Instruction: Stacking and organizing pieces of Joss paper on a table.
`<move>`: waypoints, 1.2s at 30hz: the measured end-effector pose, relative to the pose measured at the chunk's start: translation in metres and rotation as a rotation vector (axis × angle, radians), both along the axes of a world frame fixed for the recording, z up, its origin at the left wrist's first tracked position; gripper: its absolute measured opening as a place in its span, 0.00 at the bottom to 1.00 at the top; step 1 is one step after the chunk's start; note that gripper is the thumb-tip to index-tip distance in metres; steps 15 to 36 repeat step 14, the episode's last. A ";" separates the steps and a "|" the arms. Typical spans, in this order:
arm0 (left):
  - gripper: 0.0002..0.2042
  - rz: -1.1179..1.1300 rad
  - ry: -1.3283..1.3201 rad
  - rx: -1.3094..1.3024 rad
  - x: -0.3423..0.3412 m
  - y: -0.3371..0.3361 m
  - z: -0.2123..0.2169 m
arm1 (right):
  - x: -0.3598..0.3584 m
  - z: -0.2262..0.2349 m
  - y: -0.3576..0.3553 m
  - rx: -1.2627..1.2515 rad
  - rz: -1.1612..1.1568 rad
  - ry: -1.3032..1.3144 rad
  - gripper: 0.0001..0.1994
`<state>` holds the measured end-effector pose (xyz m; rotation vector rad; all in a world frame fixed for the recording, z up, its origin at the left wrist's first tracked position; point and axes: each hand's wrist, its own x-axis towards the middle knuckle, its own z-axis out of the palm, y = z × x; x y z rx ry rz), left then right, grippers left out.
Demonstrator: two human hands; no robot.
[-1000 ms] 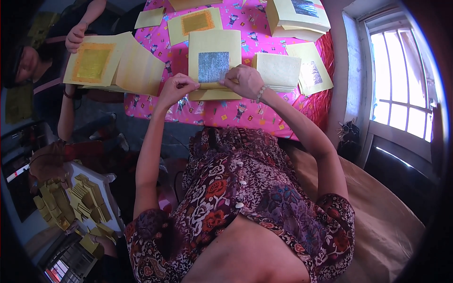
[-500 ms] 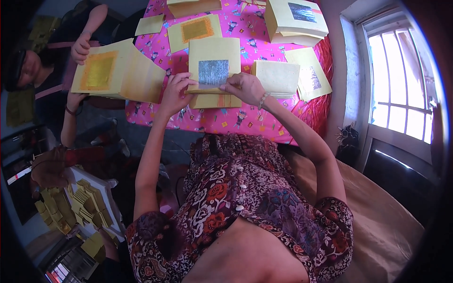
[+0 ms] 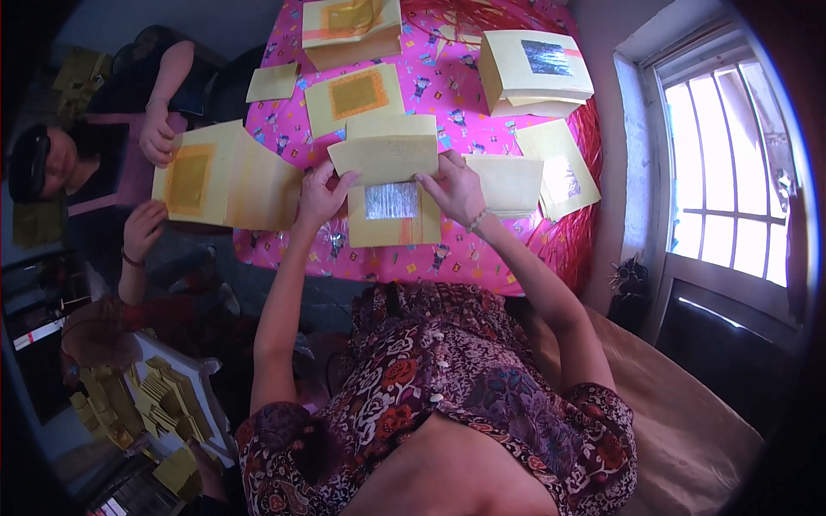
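Observation:
A pale yellow sheet of paper [image 3: 384,156] is raised and bent over in front of me. My left hand [image 3: 324,193] pinches its left corner between thumb and fingers. At the opposite corner my right hand [image 3: 456,187], with a bracelet at the wrist, has its thumb and fingers closed on the same sheet. Below and nearer to me lies a yellow sheet with a silver foil square [image 3: 391,201], some orange-red colour along its lower right. Close beside my right hand is a stack of plain yellow paper [image 3: 506,185].
Pink patterned cloth [image 3: 413,258] covers the table. A thick stack with a silver square [image 3: 544,73], an orange-bordered sheet [image 3: 357,95] and another stack [image 3: 353,39] lie farther back. At left, a co-worker's hands [image 3: 155,138] hold a stack with a gold square [image 3: 189,179]. Red strands [image 3: 572,232] hang right.
Both hands have lifted the near edge of the top sheet and bent it away from me, uncovering a silver square beneath. The co-worker's lower hand now shows at the near edge of their stack.

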<state>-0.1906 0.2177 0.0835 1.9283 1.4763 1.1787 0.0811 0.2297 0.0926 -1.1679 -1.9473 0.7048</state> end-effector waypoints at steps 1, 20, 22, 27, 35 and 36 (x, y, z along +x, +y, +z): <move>0.11 0.036 -0.112 -0.032 0.002 0.001 0.001 | -0.002 0.004 0.000 -0.033 -0.069 0.021 0.16; 0.14 0.270 -0.019 -0.119 0.023 0.015 0.014 | -0.014 0.004 -0.002 -0.173 -0.317 0.074 0.17; 0.14 0.270 -0.019 -0.119 0.023 0.015 0.014 | -0.014 0.004 -0.002 -0.173 -0.317 0.074 0.17; 0.14 0.270 -0.019 -0.119 0.023 0.015 0.014 | -0.014 0.004 -0.002 -0.173 -0.317 0.074 0.17; 0.14 0.270 -0.019 -0.119 0.023 0.015 0.014 | -0.014 0.004 -0.002 -0.173 -0.317 0.074 0.17; 0.14 0.270 -0.019 -0.119 0.023 0.015 0.014 | -0.014 0.004 -0.002 -0.173 -0.317 0.074 0.17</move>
